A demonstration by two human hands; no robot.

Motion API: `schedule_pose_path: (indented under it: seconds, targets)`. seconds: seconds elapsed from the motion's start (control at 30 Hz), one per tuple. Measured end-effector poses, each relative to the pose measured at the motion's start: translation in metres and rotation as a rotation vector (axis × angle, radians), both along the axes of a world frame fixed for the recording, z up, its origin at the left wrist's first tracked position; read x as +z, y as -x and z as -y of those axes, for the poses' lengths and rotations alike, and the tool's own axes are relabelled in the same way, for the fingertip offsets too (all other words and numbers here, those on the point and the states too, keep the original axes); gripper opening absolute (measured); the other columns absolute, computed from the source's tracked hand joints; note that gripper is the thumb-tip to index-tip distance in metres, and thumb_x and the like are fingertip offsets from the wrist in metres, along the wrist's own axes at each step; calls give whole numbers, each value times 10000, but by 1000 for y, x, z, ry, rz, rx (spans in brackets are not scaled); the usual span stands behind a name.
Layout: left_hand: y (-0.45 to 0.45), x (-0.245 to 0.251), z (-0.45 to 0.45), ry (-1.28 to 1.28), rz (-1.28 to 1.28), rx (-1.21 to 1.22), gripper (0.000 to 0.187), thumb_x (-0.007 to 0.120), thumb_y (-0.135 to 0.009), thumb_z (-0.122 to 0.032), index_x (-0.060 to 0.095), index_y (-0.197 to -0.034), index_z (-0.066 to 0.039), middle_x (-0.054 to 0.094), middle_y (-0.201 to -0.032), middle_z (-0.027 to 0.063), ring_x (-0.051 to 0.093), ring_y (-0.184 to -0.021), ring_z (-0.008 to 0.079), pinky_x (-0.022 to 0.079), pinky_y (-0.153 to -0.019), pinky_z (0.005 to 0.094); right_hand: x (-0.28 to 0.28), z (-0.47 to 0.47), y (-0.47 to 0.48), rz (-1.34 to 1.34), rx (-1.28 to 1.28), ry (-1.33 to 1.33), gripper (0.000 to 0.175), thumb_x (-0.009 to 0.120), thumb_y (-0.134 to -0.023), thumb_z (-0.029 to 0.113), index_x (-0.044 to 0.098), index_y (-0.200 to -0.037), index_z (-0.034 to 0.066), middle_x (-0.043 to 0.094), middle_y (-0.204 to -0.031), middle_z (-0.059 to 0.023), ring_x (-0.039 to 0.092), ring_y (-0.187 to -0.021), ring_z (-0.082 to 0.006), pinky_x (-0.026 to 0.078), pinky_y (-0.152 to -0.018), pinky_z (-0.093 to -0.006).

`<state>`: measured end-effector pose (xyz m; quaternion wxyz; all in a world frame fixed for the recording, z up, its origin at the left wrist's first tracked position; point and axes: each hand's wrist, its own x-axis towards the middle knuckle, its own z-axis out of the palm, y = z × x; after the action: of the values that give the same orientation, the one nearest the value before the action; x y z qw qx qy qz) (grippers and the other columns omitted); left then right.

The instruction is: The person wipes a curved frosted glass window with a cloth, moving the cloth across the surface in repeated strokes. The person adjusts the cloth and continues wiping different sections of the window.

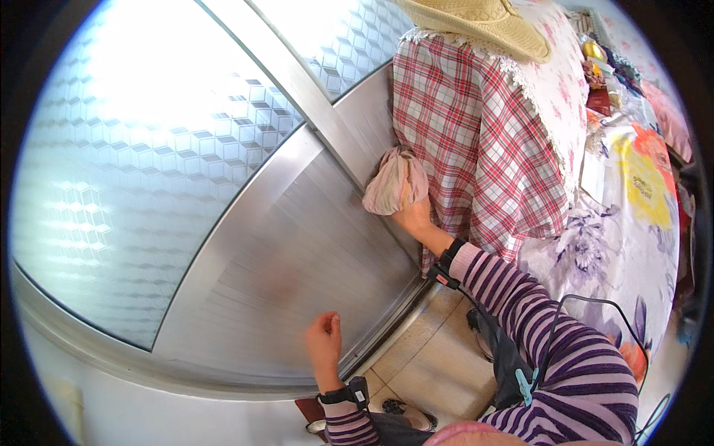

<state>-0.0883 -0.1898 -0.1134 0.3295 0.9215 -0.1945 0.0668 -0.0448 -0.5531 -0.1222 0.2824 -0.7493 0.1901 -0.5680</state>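
A crumpled pink and beige cloth is bunched in my right hand, which presses it to the metal frame of the sliding door, beside the plaid cloth. The cloth hides most of those fingers. Lower and to the left, my left hand hangs in front of the ribbed metal lower panel, its fingers curled and nothing seen in them. Above that panel is a patterned glass pane. Both wrists wear black bands with small devices.
A red and white plaid cloth drapes down beside the door, with a straw hat on top. A flowered cover lies to the right, small items at its far end. The door track borders the tiled floor.
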Motion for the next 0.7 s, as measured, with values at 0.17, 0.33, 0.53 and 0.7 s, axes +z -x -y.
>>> schedule_pose_path:
  seconds: [0.17,0.33,0.53,0.7]
  targets:
    - [4,0,1,24,0,-2,226,705,-943,-243,753,-1043,-46,748,-849,138,720,-751,214,549,-716,340,16,3,10,73,3,154,832,798,-738,210,430,-1460,23,445,-1475,-237,434,-1347,-439,393,-1129,-487]
    - [2,-9,9,40,-67,23,243,701,-949,-262,753,-1059,-52,751,-875,142,722,-764,218,551,-731,336,13,7,14,133,5,192,735,776,-782,232,471,-1416,21,483,-1412,-240,450,-1316,-440,384,-1129,-486]
    - [-10,-19,38,147,-162,-97,274,685,-976,-257,727,-1109,-20,752,-881,92,716,-821,150,538,-744,294,26,9,15,98,140,139,707,777,-789,173,474,-1412,33,505,-1396,-219,488,-1286,-413,413,-1106,-455]
    - [-18,-27,60,237,-147,-178,254,683,-967,-258,736,-1069,-31,741,-865,127,706,-779,202,538,-732,326,102,11,31,277,460,100,507,669,-916,168,498,-1370,22,568,-1300,-174,562,-1202,-328,472,-1039,-407]
